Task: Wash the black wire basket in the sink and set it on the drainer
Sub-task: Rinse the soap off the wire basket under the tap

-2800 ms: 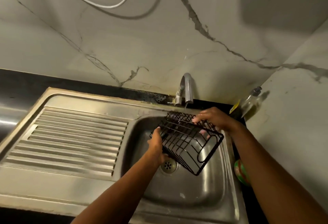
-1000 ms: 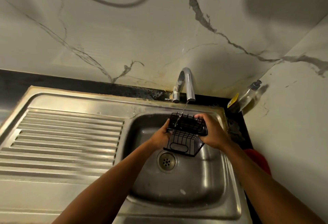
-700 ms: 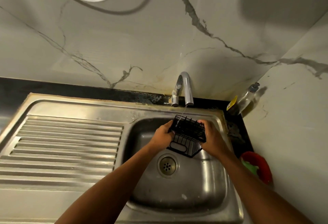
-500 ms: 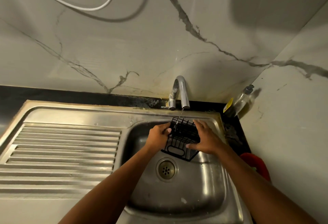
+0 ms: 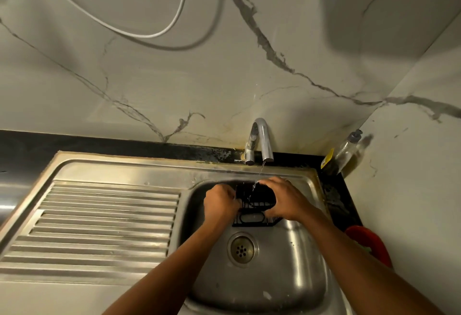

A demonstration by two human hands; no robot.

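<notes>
Here, one wire basket (image 5: 257, 205) between left hand (image 5: 220, 202) and right hand (image 5: 287, 200).

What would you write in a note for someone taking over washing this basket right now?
Left hand: grips the left side of the black wire basket.
Right hand: grips the right side, wrapped over the top.
Basket: held over the sink, under the thin stream from the tap, above the drain.
Done: rinsing is under way; I cannot tell how clean it is.
Left: finish washing, turn off the tap, then set the basket on the ribbed drainer to the left.
</notes>
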